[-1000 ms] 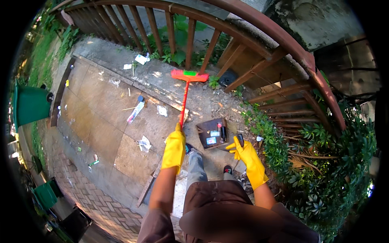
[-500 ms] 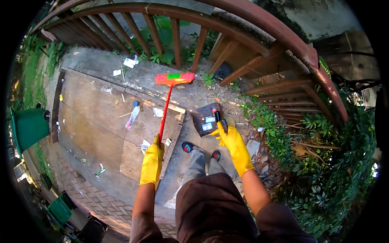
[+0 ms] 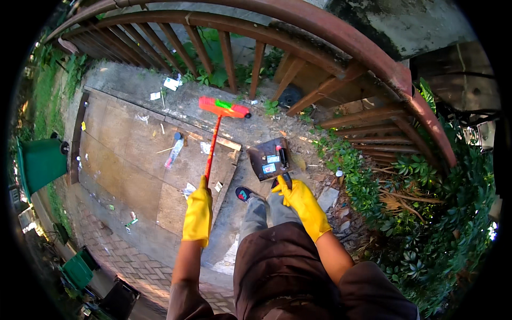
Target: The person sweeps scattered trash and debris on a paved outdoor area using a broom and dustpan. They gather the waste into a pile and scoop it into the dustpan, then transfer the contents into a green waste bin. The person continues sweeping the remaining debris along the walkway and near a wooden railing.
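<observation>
Both my hands wear yellow rubber gloves. My left hand (image 3: pixel 197 216) is closed around the red handle (image 3: pixel 213 146) of a broom, which stretches away from me. Its orange-red head (image 3: pixel 226 108), with a green patch in the middle, lies toward the fence. My right hand (image 3: pixel 305 207) grips the dark handle (image 3: pixel 286 180) of a dustpan, seen almost end-on. Below it, the dark dustpan (image 3: pixel 256 157) rests on the ground near my feet. Small blue-and-white packets (image 3: pixel 269 168) lie in the pan, beside a dark cylindrical piece (image 3: pixel 282 157) that I cannot identify.
A clear plastic bottle (image 3: pixel 174 153), paper scraps (image 3: pixel 172 84) and other litter are scattered over the paving and brown boards (image 3: pixel 117 144). A brown wooden fence (image 3: pixel 229 58) curves across the far side. Leafy plants (image 3: pixel 368 202) grow at right; a green bin (image 3: pixel 42 165) stands left.
The broom head has rolled and tilted, its right end dropping. My right hand has come slightly nearer with the dustpan handle, which now leans toward me. The dustpan has shifted slightly left in view.
</observation>
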Demonstrator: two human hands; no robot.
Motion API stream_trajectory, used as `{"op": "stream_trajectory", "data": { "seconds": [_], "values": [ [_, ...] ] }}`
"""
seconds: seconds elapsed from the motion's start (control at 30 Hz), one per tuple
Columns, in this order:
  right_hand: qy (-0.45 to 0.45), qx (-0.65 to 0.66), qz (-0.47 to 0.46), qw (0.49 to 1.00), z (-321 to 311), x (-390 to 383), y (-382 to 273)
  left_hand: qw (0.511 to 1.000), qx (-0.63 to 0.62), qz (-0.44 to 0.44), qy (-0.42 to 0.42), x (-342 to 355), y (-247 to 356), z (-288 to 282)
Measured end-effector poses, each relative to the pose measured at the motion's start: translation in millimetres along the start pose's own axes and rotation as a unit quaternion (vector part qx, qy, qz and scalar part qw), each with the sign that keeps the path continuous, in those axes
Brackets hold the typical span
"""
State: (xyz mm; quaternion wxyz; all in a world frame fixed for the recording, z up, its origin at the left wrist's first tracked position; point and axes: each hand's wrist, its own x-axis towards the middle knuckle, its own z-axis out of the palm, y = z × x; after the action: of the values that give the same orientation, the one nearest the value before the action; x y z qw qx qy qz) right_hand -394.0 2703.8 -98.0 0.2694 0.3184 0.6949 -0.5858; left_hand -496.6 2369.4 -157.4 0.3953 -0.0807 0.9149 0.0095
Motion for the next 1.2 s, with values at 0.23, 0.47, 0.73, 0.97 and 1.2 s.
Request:
{"op": "stream_trajectory", "data": {
  "seconds": [0.23, 0.47, 0.73, 0.97, 1.2],
  "values": [
    [-0.023, 0.004, -0.01, 1.0, -11.2, 0.6, -5.0, 0.984, 0.123, 0.05, -0.117, -79.5, -57.8, 25.7],
    [-0.015, -0.011, -0.016, 1.0, -17.6, -9.0, -14.8, 0.99, 0.091, -0.014, -0.104, -107.9, -17.1, -2.4],
    [-0.004, -0.008, 0.018, 1.0, -21.2, 11.9, 18.2, 0.984, 0.142, 0.056, -0.093, -43.7, 37.6, 20.5],
    [0.019, 0.008, -0.045, 0.999, -31.6, -8.2, -18.1, 0.974, 0.153, 0.059, -0.154, -134.1, -3.6, -21.4],
    [0.028, 0.009, -0.019, 0.999, -44.5, -8.4, -16.1, 0.984, 0.142, 0.048, -0.095, -61.7, 51.7, -6.7]
  ]
}}
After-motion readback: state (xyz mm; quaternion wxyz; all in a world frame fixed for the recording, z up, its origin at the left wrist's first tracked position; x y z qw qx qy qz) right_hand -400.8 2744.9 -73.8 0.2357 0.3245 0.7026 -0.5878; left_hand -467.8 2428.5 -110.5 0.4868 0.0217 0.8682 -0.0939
